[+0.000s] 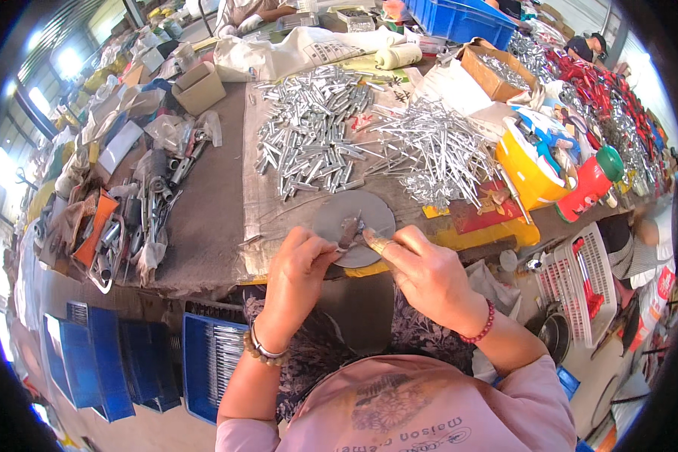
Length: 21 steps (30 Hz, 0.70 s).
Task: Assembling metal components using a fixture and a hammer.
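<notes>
A round grey disc (328, 216) sits at the front edge of the table before me, with a small metal fixture (349, 230) at its middle. My left hand (301, 264) is at the disc's left side, thumb and forefinger pinched together beside the fixture. From the right, my right hand (432, 273) reaches to the fixture with its fingers closed; a tan covering wraps one fingertip. Whatever either hand pinches is too small to make out. Beyond the disc lie a heap of short silver metal tubes (309, 124) and a heap of thin silver rods (441, 151).
Tools (154, 181) and plastic bags crowd the table's left. At right stand a cut yellow container (527, 169) and a red bottle (587, 184) with a green end. Blue crates (196, 361) sit below left, a white basket (572, 279) below right. Another person's gloved hand (250, 22) shows across the table.
</notes>
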{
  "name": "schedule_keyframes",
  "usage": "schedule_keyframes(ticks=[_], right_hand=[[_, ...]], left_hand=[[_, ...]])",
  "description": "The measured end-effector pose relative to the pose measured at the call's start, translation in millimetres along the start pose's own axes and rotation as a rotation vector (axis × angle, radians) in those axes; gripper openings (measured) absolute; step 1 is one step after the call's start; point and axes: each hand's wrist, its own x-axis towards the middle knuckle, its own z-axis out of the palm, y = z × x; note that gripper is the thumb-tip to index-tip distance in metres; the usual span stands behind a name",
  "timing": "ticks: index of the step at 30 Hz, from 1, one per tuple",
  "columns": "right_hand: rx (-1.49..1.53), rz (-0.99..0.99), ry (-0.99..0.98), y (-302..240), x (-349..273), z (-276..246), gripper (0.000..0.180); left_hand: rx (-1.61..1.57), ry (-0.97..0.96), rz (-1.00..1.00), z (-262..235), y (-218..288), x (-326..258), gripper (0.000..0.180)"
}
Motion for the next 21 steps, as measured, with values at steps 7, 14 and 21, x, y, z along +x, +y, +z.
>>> schedule_keyframes(ticks=[7, 14, 21], right_hand=[[0.023, -0.021, 0.025, -6.4, 1.5, -6.2, 0.055], [0.028, -0.014, -0.048, -6.9, 0.6, -2.2, 0.059], [0.015, -0.044, -0.062, -0.9, -5.4, 9.5, 0.06]], left_hand=[[-0.047, -0.031, -0.05, -1.5, 0.6, 0.2, 0.014], [-0.063, -0.031, -0.033, -1.0, -4.0, 0.7, 0.015], [-0.063, -0.043, -0.042, -2.1, -1.0, 4.5, 0.013]])
